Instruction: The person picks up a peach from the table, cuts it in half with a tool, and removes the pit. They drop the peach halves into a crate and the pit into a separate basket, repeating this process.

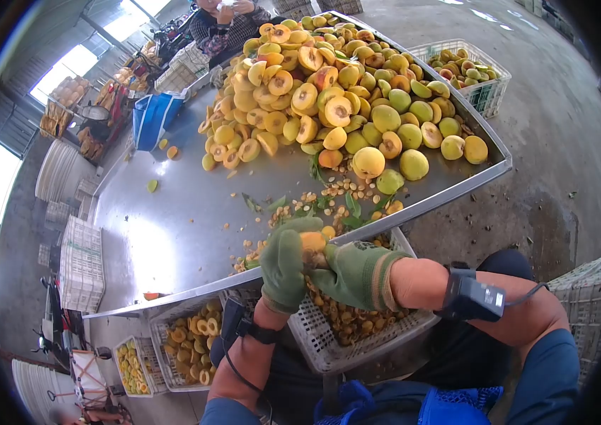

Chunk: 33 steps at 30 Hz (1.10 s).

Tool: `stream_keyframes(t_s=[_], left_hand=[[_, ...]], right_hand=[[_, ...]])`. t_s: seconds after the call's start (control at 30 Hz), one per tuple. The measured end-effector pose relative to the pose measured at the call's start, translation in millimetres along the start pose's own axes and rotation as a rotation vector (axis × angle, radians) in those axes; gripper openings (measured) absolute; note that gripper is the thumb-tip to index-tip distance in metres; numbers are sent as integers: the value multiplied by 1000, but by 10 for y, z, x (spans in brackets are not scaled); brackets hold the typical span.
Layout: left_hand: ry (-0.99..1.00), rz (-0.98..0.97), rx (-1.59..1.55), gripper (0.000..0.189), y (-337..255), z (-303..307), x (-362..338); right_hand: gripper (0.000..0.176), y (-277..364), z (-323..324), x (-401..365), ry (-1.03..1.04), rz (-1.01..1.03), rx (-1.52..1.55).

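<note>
My left hand (284, 265), in a green work glove, is closed around a yellow peach (312, 241) at the table's near edge. My right hand (364, 274), gloved the same way, presses its closed fingertips against the peach's lower side. Whatever the right fingers grip is hidden between the two gloves. Directly below both hands stands a white plastic crate (325, 354) with brown peach pits (357, 322) in it. Past the hands, loose kernels and green leaves (353, 205) lie on the metal table (173, 227).
A large heap of halved and whole peaches (307, 95) covers the table's far side. Crates of peach halves (191, 340) stand below left, and another crate (495, 95) stands at the right. A blue bag (153, 122) is on the left edge. Another person (219, 35) sits across.
</note>
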State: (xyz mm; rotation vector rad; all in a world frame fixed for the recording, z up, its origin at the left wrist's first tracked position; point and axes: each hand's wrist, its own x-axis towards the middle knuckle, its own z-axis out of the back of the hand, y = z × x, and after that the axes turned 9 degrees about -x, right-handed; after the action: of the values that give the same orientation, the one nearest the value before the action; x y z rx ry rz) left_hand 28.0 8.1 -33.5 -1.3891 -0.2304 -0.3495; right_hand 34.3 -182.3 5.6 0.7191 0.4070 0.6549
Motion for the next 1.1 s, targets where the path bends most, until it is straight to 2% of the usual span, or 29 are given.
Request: stream_keyframes(t_s=[0.13,0.23,0.33,0.43,0.5,0.63,0.73,0.83,0.93,1.0,1.07,1.1], left_hand=[[93,-7,76,42,-54,25,74],[109,-90,181,41,-74,13,91],[2,22,-139,40,-47,-61,31],[11,163,-78,47,-133,-67,72],[89,110,-22,48,-123,-6,96],[143,161,-30,33,-188,81,163],[199,57,139,20,-208,88,169],[307,-305,367,24,-173,138,229],[364,-134,372,20,-297,185,234],[287,128,148,29,-310,178,198],[180,230,-70,40,-274,117,160],[106,202,-172,46,-203,55,130]], right_hand=[[32,-141,-125,53,-30,-6,-91],[32,-125,-84,37,-40,15,-15],[33,-172,-20,59,29,59,108],[33,-159,13,55,42,22,56],[33,-137,14,48,17,22,-46],[31,-90,39,74,8,5,-143],[31,-90,1,102,19,-2,-202],[31,-73,57,80,29,16,-230],[33,-163,-7,140,24,76,-145],[36,-260,-117,168,-18,152,-18],[38,-199,-23,156,61,74,136],[39,-145,45,149,102,40,211]])
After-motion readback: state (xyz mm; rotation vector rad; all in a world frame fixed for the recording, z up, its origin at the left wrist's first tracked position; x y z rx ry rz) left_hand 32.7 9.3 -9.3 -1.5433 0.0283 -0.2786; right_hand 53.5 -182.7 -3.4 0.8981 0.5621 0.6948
